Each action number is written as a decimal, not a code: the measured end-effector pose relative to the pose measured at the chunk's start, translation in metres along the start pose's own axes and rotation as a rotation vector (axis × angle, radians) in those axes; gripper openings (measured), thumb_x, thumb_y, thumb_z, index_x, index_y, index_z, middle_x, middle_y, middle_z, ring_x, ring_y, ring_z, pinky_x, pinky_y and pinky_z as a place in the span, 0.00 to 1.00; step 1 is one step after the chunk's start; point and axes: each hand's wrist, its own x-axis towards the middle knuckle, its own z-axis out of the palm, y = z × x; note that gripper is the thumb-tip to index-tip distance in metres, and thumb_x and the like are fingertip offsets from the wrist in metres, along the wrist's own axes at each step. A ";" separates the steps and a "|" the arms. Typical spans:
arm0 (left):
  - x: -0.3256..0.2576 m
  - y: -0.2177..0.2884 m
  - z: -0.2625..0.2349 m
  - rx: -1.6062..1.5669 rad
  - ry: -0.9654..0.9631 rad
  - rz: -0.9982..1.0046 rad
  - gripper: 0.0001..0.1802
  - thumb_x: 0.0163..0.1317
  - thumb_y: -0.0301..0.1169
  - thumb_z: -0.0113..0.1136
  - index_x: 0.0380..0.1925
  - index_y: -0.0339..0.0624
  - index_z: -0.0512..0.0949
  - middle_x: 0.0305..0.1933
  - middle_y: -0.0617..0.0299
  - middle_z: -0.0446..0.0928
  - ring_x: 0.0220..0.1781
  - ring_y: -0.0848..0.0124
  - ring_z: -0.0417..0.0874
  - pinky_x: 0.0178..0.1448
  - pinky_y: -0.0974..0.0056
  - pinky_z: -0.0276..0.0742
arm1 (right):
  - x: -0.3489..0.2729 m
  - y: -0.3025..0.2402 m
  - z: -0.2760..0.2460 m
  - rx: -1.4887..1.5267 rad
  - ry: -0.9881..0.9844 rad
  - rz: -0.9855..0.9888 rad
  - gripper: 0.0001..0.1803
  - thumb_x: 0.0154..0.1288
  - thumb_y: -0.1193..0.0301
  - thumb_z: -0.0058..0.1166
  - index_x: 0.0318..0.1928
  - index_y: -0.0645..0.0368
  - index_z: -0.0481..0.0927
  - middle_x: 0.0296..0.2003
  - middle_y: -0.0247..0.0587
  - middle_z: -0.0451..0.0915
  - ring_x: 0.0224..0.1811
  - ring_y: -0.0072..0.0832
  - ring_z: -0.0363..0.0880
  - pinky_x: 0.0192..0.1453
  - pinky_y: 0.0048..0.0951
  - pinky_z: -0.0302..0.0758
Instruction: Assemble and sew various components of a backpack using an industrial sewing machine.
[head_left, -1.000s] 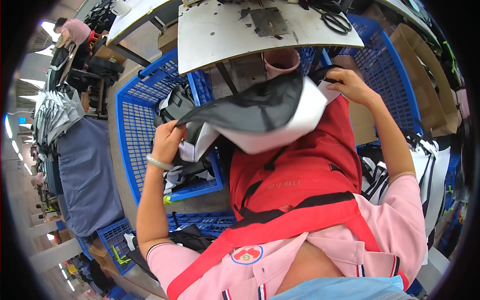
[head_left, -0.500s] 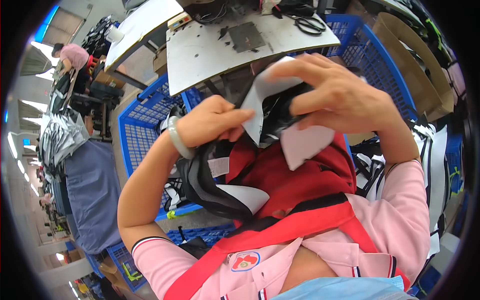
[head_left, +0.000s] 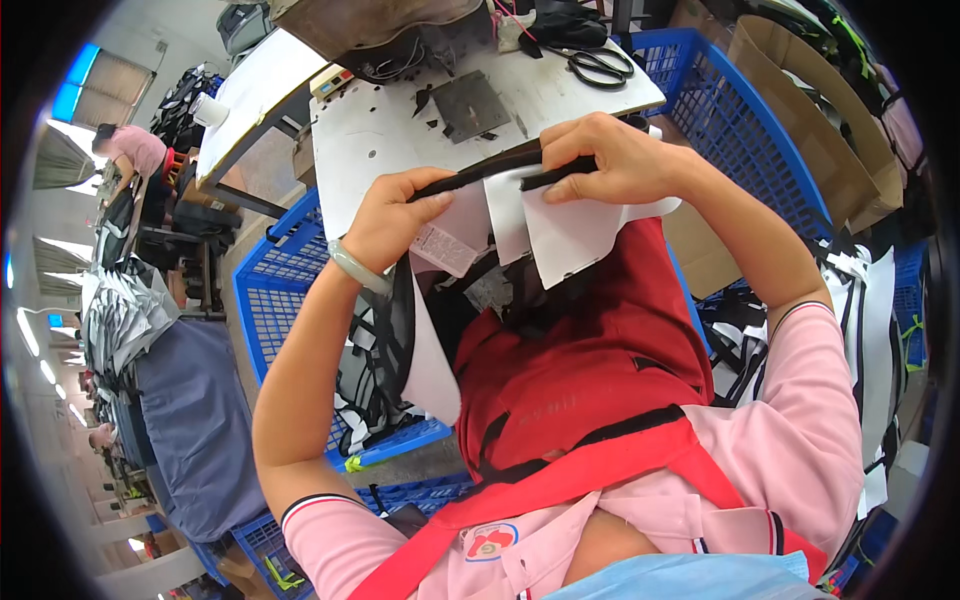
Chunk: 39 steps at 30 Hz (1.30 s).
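Note:
I hold a black and white fabric piece (head_left: 545, 225) up in front of my red apron. My left hand (head_left: 395, 215) pinches its black upper edge on the left, with a small white label hanging just below the fingers. My right hand (head_left: 615, 160) grips the same black edge further right, fingers curled over it. White panels of the piece hang down between my hands, and a black strip trails down past my left wrist, which wears a pale green bangle.
A white sewing table (head_left: 400, 120) with a metal plate lies just beyond my hands; black scissors (head_left: 600, 65) rest at its far right. Blue plastic crates (head_left: 285, 300) with cut pieces stand on both sides. Cardboard boxes (head_left: 800, 120) are at right. Another person (head_left: 130, 150) works far left.
I brought both hands closer together and up toward the table edge, folding the fabric piece so its black edge now runs straight between my hands.

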 end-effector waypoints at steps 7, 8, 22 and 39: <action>0.038 -0.010 -0.016 -0.494 0.124 -0.080 0.14 0.62 0.28 0.61 0.45 0.33 0.80 0.35 0.64 0.81 0.34 0.78 0.78 0.39 0.73 0.73 | 0.034 0.032 -0.027 0.017 0.045 0.039 0.19 0.55 0.60 0.61 0.34 0.66 0.79 0.27 0.40 0.75 0.32 0.28 0.74 0.38 0.29 0.69; 0.047 -0.012 -0.021 -0.538 0.115 -0.069 0.15 0.61 0.28 0.61 0.46 0.34 0.80 0.36 0.62 0.82 0.33 0.76 0.80 0.38 0.72 0.75 | 0.039 0.035 -0.031 0.017 0.070 0.062 0.21 0.55 0.58 0.62 0.36 0.66 0.79 0.28 0.39 0.77 0.33 0.27 0.74 0.41 0.29 0.70; 0.120 -0.039 -0.039 -0.499 0.181 -0.064 0.18 0.59 0.29 0.63 0.47 0.30 0.79 0.38 0.61 0.81 0.36 0.76 0.79 0.41 0.74 0.72 | 0.085 0.095 -0.035 0.027 0.191 0.226 0.18 0.55 0.60 0.61 0.32 0.65 0.77 0.24 0.33 0.72 0.30 0.22 0.68 0.37 0.27 0.66; 0.144 -0.043 -0.047 -0.539 0.247 -0.058 0.18 0.59 0.29 0.62 0.47 0.30 0.77 0.40 0.57 0.81 0.37 0.72 0.80 0.42 0.70 0.75 | 0.100 0.119 -0.040 0.058 0.272 0.236 0.21 0.58 0.59 0.61 0.40 0.67 0.79 0.30 0.31 0.77 0.36 0.17 0.72 0.45 0.23 0.69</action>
